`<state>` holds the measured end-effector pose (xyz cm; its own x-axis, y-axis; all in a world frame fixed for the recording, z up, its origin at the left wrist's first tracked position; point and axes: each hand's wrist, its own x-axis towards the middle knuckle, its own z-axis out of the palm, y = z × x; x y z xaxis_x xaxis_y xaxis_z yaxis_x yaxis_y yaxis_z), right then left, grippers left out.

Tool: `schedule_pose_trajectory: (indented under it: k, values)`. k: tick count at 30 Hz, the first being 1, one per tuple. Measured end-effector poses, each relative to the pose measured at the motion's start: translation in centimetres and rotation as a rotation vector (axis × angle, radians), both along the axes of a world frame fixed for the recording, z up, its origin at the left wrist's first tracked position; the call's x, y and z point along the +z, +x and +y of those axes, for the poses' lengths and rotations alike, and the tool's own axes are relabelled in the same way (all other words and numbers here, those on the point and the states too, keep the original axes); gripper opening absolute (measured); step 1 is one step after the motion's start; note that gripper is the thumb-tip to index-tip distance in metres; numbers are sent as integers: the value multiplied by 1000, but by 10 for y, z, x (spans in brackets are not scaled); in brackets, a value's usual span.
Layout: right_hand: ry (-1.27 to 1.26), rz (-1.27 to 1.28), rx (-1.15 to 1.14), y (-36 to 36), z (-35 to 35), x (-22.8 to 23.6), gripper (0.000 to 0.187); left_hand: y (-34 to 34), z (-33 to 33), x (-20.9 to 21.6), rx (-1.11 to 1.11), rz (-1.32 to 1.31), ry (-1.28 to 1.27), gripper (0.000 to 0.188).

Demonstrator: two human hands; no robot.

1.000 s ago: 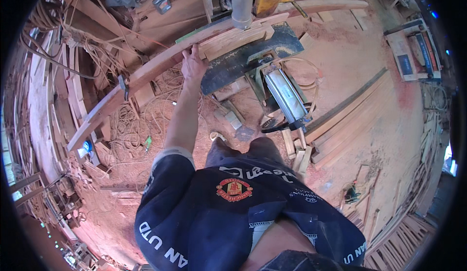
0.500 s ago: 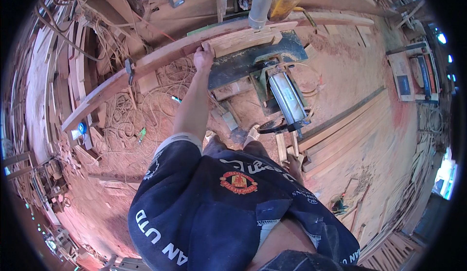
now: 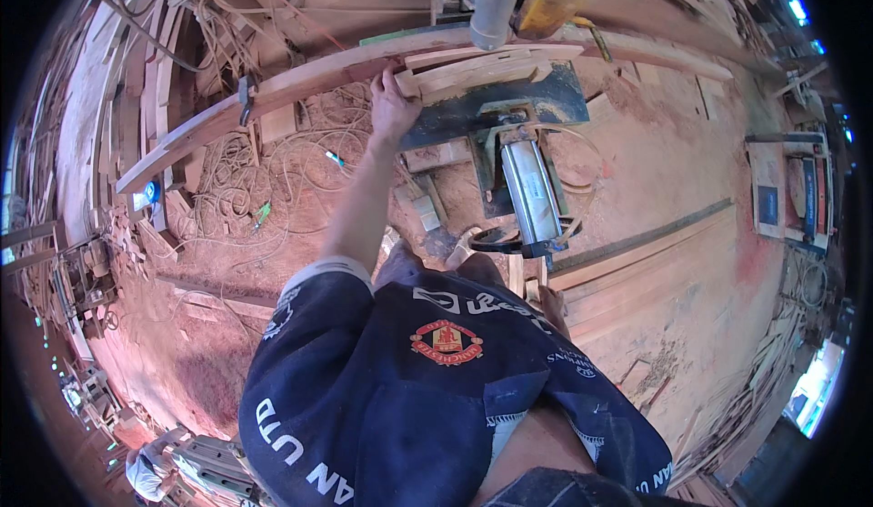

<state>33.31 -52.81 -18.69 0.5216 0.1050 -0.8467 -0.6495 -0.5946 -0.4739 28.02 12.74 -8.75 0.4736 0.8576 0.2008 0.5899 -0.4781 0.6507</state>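
Black bench (image 3: pixel 443 124), curved wooden beam (image 3: pixel 300 87) along far edge, dusty floor (image 3: pixel 664 157) spreading right | left arm (image 3: pixel 350 202) stretched forward; left hand (image 3: pixel 395 110), fingers bent against left end of short boards (image 3: pixel 477 74) on bench, unable to tell whether gripping | right hand (image 3: pixel 552 303) low by wood blocks (image 3: pixel 516 272), partly behind shirt (image 3: pixel 400 389), grip unclear | boards pale, slim, near round pipe (image 3: pixel 496 16)
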Motion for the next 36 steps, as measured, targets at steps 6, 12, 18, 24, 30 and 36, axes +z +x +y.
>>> schedule_pose_trajectory:
  k: [6,12,18,24,30,36]
  values:
    - [6,-95,69,2,31,42,46,-24,37,15,-317,203,-142,90]
    - [121,-269,937,-49,140,108,39,-177,-61,45,-262,1,-23,61]
    - [575,-178,731,-116,360,131,46,-278,-169,71,-54,95,-41,62]
    - [544,-14,175,-186,480,116,50,-334,-186,68,-337,135,-228,75]
    - [592,-701,556,-183,447,131,60,-382,-180,51,-191,102,-659,80]
    - [325,-496,588,-170,432,128,53,-394,-158,38,-201,150,-625,63]
